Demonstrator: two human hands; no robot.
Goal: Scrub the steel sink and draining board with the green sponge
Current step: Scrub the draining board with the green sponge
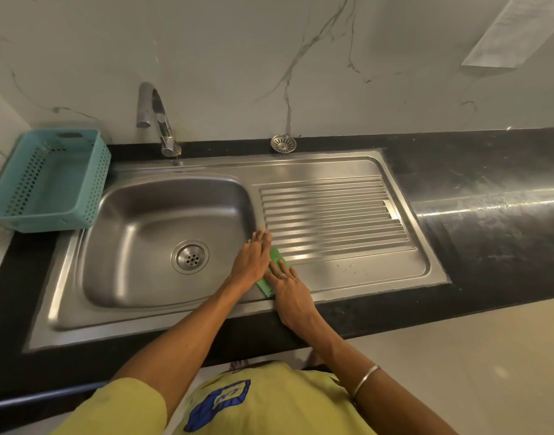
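Note:
A steel sink [162, 215] with a round drain [190, 256] takes up the left half of the steel unit. Its ribbed draining board [332, 215] lies to the right. The green sponge [277, 256] lies flat on the front left corner of the draining board, beside the basin's rim. My left hand [252, 260] rests flat on the sponge's left part, fingers together and pointing away from me. My right hand [289, 291] presses flat on its right part, a ring on one finger. Most of the sponge is hidden under both hands.
A curved steel tap [158, 120] stands behind the basin. A turquoise perforated basket [49, 180] sits on the black counter [489, 199] at the left. A loose steel strainer [283, 143] lies by the marble wall behind the draining board.

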